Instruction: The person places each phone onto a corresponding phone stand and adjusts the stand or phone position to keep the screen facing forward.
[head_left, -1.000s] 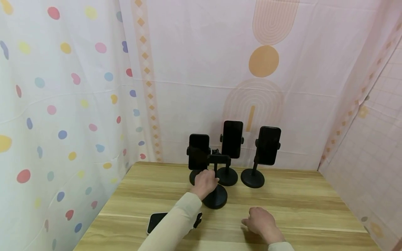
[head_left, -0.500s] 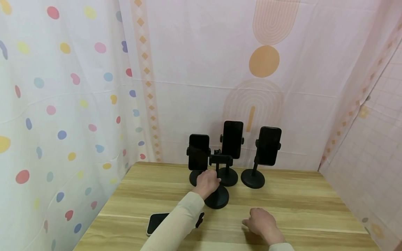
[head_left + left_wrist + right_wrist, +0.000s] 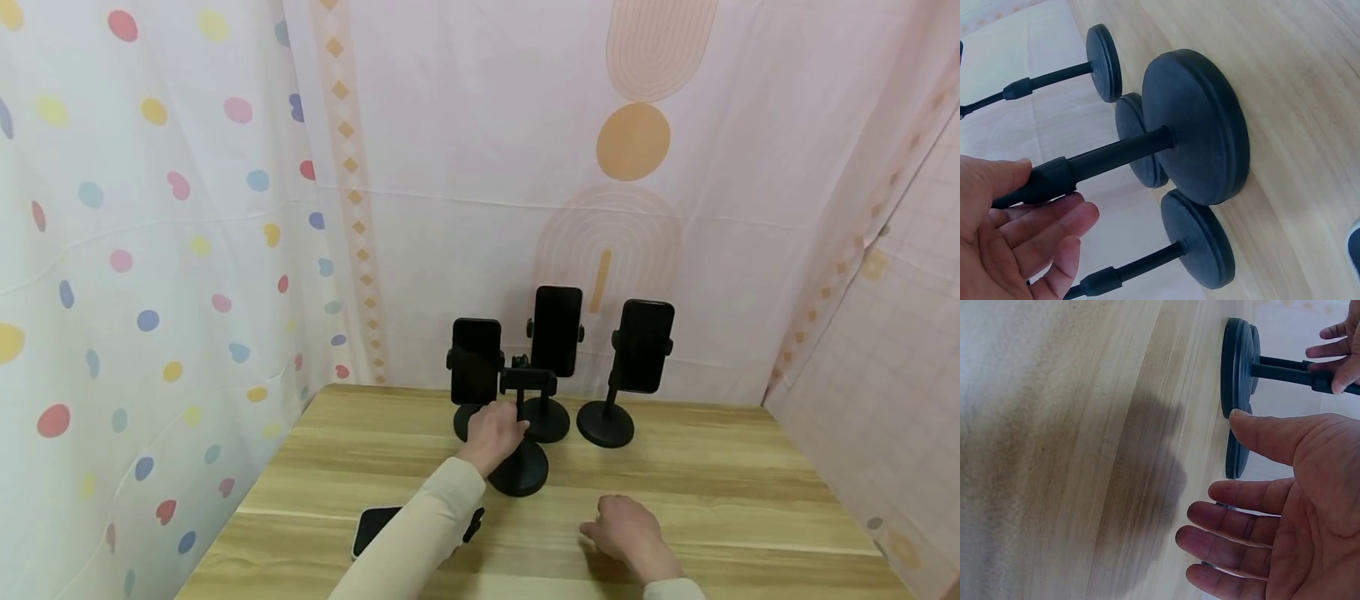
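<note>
My left hand grips the pole of a black phone stand, whose holder on top carries no phone. In the left wrist view the thumb and fingers pinch the thick collar of the pole, above the round base. The stand is upright, in front of the other stands. My right hand hovers low over the table to the right, holding nothing. In the right wrist view its fingers are spread and relaxed, with the thumb apart from them.
Three more stands at the back hold a left phone, a middle phone and a right phone. Another phone lies flat on the wooden table, partly behind my left sleeve. Patterned curtains hang behind and beside the table.
My left hand and the stand it grips have shifted slightly to the right, mostly in the first half second. The right hand and the other stands stay put.
</note>
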The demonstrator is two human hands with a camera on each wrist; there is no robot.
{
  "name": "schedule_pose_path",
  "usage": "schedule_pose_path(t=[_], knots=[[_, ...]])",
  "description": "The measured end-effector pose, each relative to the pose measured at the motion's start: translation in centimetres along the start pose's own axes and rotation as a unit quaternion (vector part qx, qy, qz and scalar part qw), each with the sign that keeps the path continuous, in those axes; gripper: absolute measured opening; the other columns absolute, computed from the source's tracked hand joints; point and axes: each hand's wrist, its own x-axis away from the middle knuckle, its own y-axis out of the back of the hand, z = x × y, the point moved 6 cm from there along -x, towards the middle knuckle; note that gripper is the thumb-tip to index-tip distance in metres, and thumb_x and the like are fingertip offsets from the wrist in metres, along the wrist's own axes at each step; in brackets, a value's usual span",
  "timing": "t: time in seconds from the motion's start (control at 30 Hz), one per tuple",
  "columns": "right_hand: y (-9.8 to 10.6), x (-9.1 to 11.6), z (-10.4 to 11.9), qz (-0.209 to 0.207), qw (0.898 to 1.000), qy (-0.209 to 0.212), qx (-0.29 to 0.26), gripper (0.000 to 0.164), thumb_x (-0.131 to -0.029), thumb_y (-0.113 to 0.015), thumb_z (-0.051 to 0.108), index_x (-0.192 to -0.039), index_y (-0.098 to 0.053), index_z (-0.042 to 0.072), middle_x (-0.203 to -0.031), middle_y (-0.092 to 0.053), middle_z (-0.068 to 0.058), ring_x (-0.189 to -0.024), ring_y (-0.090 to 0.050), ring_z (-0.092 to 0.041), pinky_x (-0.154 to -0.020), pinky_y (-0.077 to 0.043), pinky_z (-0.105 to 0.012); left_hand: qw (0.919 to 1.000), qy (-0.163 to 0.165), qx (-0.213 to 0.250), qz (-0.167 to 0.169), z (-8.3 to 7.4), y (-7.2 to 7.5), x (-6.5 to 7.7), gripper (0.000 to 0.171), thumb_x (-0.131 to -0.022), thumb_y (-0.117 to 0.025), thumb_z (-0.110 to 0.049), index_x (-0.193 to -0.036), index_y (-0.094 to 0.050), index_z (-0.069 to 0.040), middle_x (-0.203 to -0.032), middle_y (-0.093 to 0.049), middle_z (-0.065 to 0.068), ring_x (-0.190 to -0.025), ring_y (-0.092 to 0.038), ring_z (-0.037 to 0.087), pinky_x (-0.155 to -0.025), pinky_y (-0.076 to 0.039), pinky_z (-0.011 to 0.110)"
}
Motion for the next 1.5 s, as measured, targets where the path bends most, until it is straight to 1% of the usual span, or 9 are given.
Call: schedule_pose_path(t=[0.27, 0.5, 0.77, 1.07, 1.23, 1.33, 1.37, 1.43, 1.5], knots=[[0.2, -0.2, -0.1, 0.007, 1.000, -0.002, -0.002, 0.031, -0.087, -0.075, 0.032, -0.089, -0.066, 0.002, -0.081, -0.061, -0.005, -0.078, -0.060, -0.024, -0.073, -0.051, -0.045, 0.9998, -0.008, 0.016, -0.013, -0.2, 0.8, -0.4, 0.029, -0.097, -0.065, -0.023, -0.072, -0.066, -0.010, -0.060, -0.053, 0.000, -0.052, -0.052, 0.016, -0.051, -0.043, 0.032], [0.2, -0.2, -0.3, 0.011, 1.000, -0.009, -0.005, 0.032, -0.088, -0.075, 0.033, -0.092, -0.067, 0.002, -0.083, -0.062, -0.005, -0.079, -0.061, -0.025, -0.073, -0.052, -0.046, 0.9973, -0.023, 0.041, -0.057, -0.3, 0.9, -0.3, 0.024, -0.096, -0.066, -0.017, -0.074, -0.066, -0.007, -0.059, -0.055, 0.002, -0.048, -0.051, 0.016, -0.048, -0.042, 0.032], [0.2, 0.0, 0.2, 0.013, 1.000, -0.005, -0.004, 0.031, -0.088, -0.074, 0.032, -0.090, -0.066, 0.002, -0.082, -0.061, -0.004, -0.078, -0.061, -0.024, -0.072, -0.052, -0.045, 0.9969, -0.022, 0.042, -0.062, 0.0, 1.3, 0.1, 0.018, -0.096, -0.067, -0.021, -0.084, -0.068, -0.007, -0.063, -0.056, 0.000, -0.051, -0.051, 0.015, -0.050, -0.043, 0.032], [0.2, -0.1, 0.5, 0.016, 1.000, -0.003, -0.001, 0.032, -0.088, -0.075, 0.032, -0.092, -0.067, 0.001, -0.084, -0.063, -0.006, -0.081, -0.062, -0.026, -0.074, -0.052, -0.046, 0.9874, -0.091, 0.057, -0.116, -0.6, 3.0, 1.0, 0.020, -0.096, -0.068, -0.023, -0.094, -0.068, -0.003, -0.068, -0.063, 0.006, -0.047, -0.052, 0.013, -0.044, -0.040, 0.026], [0.1, -0.1, 0.5, 0.018, 1.000, -0.001, 0.002, 0.034, -0.088, -0.074, 0.033, -0.094, -0.067, 0.001, -0.086, -0.064, -0.007, -0.085, -0.063, -0.028, -0.075, -0.052, -0.047, 0.9860, -0.103, 0.059, -0.117, -0.8, 3.9, 1.4, 0.031, -0.098, -0.065, -0.027, -0.111, -0.071, 0.000, -0.090, -0.072, 0.012, -0.053, -0.060, 0.013, -0.047, -0.044, 0.023], [0.0, 0.0, 0.5, 0.021, 1.000, 0.000, 0.001, 0.034, -0.088, -0.074, 0.033, -0.094, -0.067, 0.001, -0.085, -0.063, -0.006, -0.084, -0.063, -0.027, -0.075, -0.052, -0.047, 0.9869, -0.093, 0.076, -0.108, -0.8, 4.4, 1.6, 0.034, -0.099, -0.064, -0.031, -0.089, -0.076, 0.000, -0.101, -0.073, 0.014, -0.053, -0.062, 0.014, -0.046, -0.045, 0.023], [0.0, 0.0, 0.5, 0.021, 1.000, 0.001, 0.000, 0.033, -0.088, -0.074, 0.033, -0.094, -0.067, 0.001, -0.085, -0.063, -0.005, -0.083, -0.063, -0.026, -0.075, -0.052, -0.047, 0.9862, -0.090, 0.088, -0.107, -0.8, 4.6, 1.7, 0.035, -0.098, -0.064, -0.031, -0.082, -0.075, -0.001, -0.098, -0.074, 0.015, -0.051, -0.062, 0.015, -0.044, -0.044, 0.023], [-0.1, 0.0, 0.5, 0.022, 1.000, 0.002, -0.002, 0.033, -0.088, -0.074, 0.033, -0.094, -0.067, 0.001, -0.084, -0.063, -0.005, -0.082, -0.062, -0.026, -0.075, -0.052, -0.046, 0.9838, -0.090, 0.107, -0.113, -0.9, 5.0, 1.8, 0.037, -0.097, -0.066, -0.031, -0.071, -0.069, -0.004, -0.084, -0.073, 0.012, -0.045, -0.056, 0.013, -0.041, -0.038, 0.023], [-0.1, 0.0, 0.5, 0.022, 1.000, 0.002, -0.003, 0.033, -0.088, -0.074, 0.033, -0.094, -0.067, 0.001, -0.084, -0.063, -0.005, -0.081, -0.062, -0.025, -0.075, -0.052, -0.046, 0.9813, -0.089, 0.119, -0.122, -0.9, 5.5, 1.9, 0.031, -0.096, -0.068, -0.030, -0.074, -0.065, -0.009, -0.064, -0.064, 0.005, -0.042, -0.047, 0.008, -0.041, -0.032, 0.021]])
